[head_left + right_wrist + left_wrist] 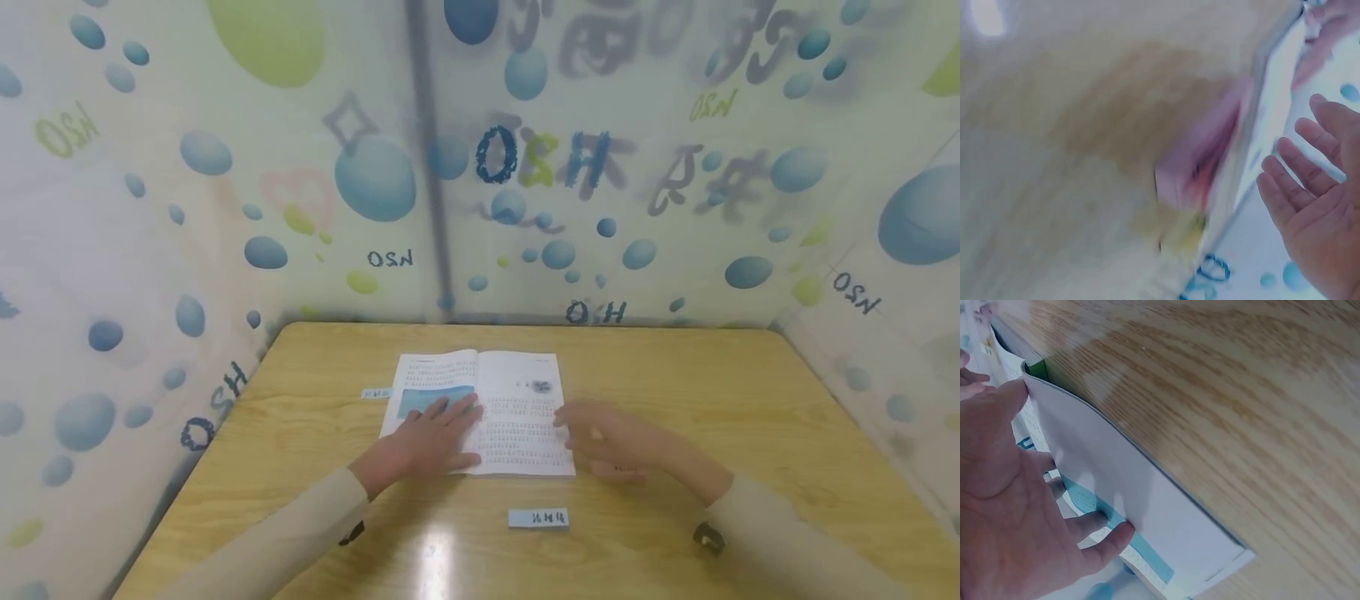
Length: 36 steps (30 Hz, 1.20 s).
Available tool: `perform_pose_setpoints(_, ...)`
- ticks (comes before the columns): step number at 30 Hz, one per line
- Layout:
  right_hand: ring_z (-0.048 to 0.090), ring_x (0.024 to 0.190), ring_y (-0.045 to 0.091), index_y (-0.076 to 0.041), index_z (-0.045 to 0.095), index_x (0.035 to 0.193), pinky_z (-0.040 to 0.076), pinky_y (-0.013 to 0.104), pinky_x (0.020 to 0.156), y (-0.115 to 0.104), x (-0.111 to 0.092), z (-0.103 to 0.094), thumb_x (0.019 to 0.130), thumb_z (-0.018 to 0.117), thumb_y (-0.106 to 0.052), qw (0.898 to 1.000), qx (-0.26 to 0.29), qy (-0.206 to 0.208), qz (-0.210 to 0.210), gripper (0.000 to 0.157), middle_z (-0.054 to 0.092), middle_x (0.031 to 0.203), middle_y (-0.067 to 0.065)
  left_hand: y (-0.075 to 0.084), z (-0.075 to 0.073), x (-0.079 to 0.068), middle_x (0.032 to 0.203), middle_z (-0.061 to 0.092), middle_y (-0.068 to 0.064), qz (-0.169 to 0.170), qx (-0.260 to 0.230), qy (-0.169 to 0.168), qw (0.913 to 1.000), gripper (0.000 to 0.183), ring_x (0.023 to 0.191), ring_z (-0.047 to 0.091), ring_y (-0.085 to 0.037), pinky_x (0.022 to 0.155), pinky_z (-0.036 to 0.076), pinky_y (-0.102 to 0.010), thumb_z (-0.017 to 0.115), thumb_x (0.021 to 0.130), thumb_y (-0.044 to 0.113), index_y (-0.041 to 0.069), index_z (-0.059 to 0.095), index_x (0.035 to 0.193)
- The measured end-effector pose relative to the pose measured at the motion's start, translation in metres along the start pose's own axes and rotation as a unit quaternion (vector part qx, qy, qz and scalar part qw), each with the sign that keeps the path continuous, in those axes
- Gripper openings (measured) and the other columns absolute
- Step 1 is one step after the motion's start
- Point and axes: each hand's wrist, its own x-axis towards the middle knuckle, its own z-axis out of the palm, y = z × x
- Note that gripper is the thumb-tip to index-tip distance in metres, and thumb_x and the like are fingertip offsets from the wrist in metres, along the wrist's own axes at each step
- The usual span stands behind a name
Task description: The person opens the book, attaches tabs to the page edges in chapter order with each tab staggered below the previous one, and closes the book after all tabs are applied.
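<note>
An open book point(517, 433) lies on the wooden table, text on both pages and a blue panel on its left page. My left hand point(431, 437) rests on the left page and the fold, fingers spread. In the left wrist view the same hand point(1016, 494) touches the page with its fingertips, and the page point(1104, 450) bulges near the thumb. My right hand point(618, 437) is at the book's right edge, blurred. The right wrist view shows this hand point(1322, 181) with fingers extended and nothing in it, beside the book point(1272, 100).
A light blue label strip point(538, 518) lies in front of the book, another blue strip point(377, 393) at its left edge. A pink strip point(618, 471) is partly under the right hand. The right wrist view has a blurred yellow piece point(1185, 234). Patterned curtains point(600, 250) surround the table.
</note>
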Motion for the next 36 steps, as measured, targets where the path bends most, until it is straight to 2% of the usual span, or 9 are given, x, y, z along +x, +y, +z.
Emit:
perform_pose_setpoints(5,0.055,0.127,0.030,-0.005,0.062,0.131,0.046,0.050,0.103,0.008,-0.006,-0.019,0.100,0.067,-0.010,0.999,-0.022,0.040,-0.011,0.033,0.061,0.134,0.008,-0.001,0.003,0.001,0.168,0.016,-0.002,0.001,0.002,0.016,0.9999,0.076,0.149,0.021,-0.041,0.107,0.031,-0.069,0.049,0.101,0.061,0.019,0.029,0.162)
perform_pose_setpoints(9,0.058,0.121,0.034,-0.002,0.064,0.128,0.048,0.052,0.099,0.011,-0.012,-0.029,0.100,0.067,-0.013,0.998,-0.027,0.050,-0.002,0.031,0.064,0.130,0.010,-0.001,0.003,0.001,0.167,0.020,-0.004,0.003,0.004,0.026,0.9996,0.076,0.147,0.025,-0.042,0.106,0.033,-0.068,0.051,0.101,0.060,0.018,0.032,0.161)
perform_pose_setpoints(14,0.060,0.117,0.033,-0.004,0.064,0.130,0.051,0.052,0.096,0.015,-0.019,-0.035,0.100,0.067,-0.020,0.998,-0.030,0.038,0.032,0.034,0.063,0.130,0.010,0.001,0.003,0.002,0.167,0.021,-0.004,0.002,0.018,0.033,0.9993,0.076,0.146,0.027,-0.043,0.104,0.036,-0.067,0.051,0.100,0.060,0.017,0.033,0.160)
perform_pose_setpoints(20,0.060,0.116,0.035,0.000,0.063,0.131,0.050,0.052,0.096,0.022,-0.027,-0.036,0.093,0.077,-0.015,0.995,-0.031,0.003,0.091,0.043,0.063,0.128,0.014,0.002,0.003,0.004,0.167,0.022,-0.003,-0.004,0.025,0.036,0.9990,0.076,0.146,0.027,-0.042,0.104,0.037,-0.066,0.051,0.100,0.061,0.018,0.033,0.160)
perform_pose_setpoints(25,0.058,0.119,0.034,-0.003,0.066,0.127,0.048,0.052,0.100,0.026,-0.029,-0.032,0.090,0.078,-0.013,0.990,-0.034,-0.013,0.136,0.040,0.064,0.126,0.010,0.003,0.003,0.003,0.167,0.021,-0.002,-0.007,0.025,0.035,0.9990,0.076,0.146,0.027,-0.042,0.105,0.036,-0.066,0.051,0.100,0.061,0.018,0.033,0.160)
perform_pose_setpoints(31,0.062,0.107,0.032,-0.001,0.071,0.115,0.052,0.051,0.094,0.035,-0.029,-0.026,0.086,0.075,0.000,0.993,-0.055,0.015,0.105,0.029,0.067,0.112,0.008,0.003,0.004,0.003,0.167,0.021,-0.002,-0.008,0.023,0.036,0.9991,0.077,0.147,0.026,-0.042,0.105,0.035,-0.066,0.051,0.100,0.062,0.018,0.032,0.160)
perform_pose_setpoints(36,0.064,0.102,0.032,0.000,0.071,0.110,0.054,0.049,0.090,0.038,-0.029,-0.023,0.085,0.075,0.002,0.994,-0.066,0.034,0.081,0.026,0.068,0.107,0.009,0.002,0.006,0.004,0.167,0.021,-0.003,-0.006,0.024,0.039,0.9989,0.077,0.146,0.026,-0.042,0.104,0.035,-0.067,0.050,0.100,0.062,0.018,0.032,0.160)
